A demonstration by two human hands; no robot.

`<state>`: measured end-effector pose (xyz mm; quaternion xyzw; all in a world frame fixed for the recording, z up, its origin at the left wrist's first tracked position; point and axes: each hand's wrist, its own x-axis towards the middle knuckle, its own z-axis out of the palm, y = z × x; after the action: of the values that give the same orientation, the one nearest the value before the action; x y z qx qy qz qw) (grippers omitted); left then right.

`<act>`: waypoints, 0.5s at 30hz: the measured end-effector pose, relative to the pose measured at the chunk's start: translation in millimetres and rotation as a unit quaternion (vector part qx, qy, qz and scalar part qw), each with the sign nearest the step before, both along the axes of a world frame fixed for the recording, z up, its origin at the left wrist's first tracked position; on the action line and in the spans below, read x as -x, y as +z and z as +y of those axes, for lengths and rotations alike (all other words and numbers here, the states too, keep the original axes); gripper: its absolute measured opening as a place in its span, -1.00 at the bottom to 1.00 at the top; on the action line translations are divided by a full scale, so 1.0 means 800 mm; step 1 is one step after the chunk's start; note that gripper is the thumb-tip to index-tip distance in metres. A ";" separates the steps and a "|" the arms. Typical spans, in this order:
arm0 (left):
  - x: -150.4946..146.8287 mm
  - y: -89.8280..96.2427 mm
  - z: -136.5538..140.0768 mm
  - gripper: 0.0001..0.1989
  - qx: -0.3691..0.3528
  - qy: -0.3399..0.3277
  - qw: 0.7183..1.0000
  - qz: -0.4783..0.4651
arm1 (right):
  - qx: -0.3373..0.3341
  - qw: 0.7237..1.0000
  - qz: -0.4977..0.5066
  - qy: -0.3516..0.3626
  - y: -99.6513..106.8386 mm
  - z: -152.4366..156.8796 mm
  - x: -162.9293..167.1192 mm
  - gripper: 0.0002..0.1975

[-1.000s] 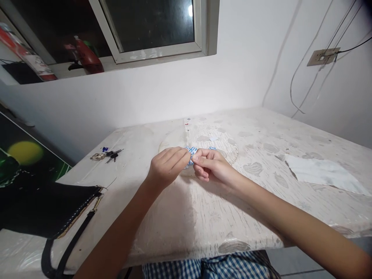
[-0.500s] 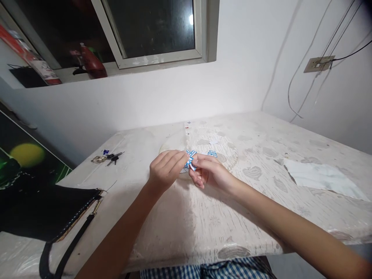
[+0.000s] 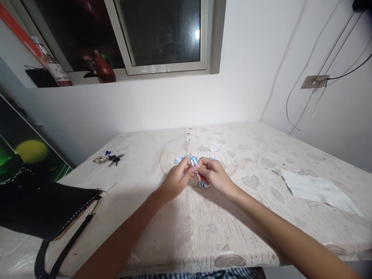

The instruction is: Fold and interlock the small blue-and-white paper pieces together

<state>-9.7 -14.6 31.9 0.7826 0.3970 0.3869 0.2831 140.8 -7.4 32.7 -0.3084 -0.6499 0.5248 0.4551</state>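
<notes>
A small white paper piece with blue lines (image 3: 194, 160) is pinched between my two hands, above the middle of the table. My left hand (image 3: 176, 179) grips its left side with thumb and fingers, and my right hand (image 3: 215, 176) holds its right side, fingertips nearly meeting. Below my right fingers shows another blue-lined piece (image 3: 201, 184); whether it is held or lies on the table I cannot tell. More blue-and-white pieces (image 3: 177, 160) lie just beyond my left hand, partly hidden by it. What the pieces depict is too small to make out.
Keys (image 3: 115, 159) lie at the left on the covered table (image 3: 162, 240). Nearer is a black bag (image 3: 49, 209) with a strap. A white cloth (image 3: 319, 190) lies at the right. A small white scrap (image 3: 213, 148) rests beyond my hands.
My left hand has turned from lying over the pieces to pinching one from the side. Several pieces now show on the table behind it. The view has tilted up slightly.
</notes>
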 end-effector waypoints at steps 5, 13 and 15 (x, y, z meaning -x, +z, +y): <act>0.006 -0.011 0.011 -0.75 0.071 -0.003 0.997 0.024 | -0.026 0.994 -0.100 0.040 -0.013 0.020 -0.005 -0.70; 0.006 -0.016 0.027 -0.69 0.149 -0.036 0.987 -0.043 | -0.129 0.975 -0.177 -0.031 -0.024 0.038 -0.006 -0.75; 0.004 -0.011 0.030 -0.69 0.148 -0.039 0.988 -0.035 | -0.108 0.980 -0.168 -0.029 -0.023 0.039 -0.006 -0.74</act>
<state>-12.7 9.1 23.2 0.7328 0.4094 0.3395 0.4245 145.9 23.9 14.6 -0.3597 -0.7607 0.3793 0.3849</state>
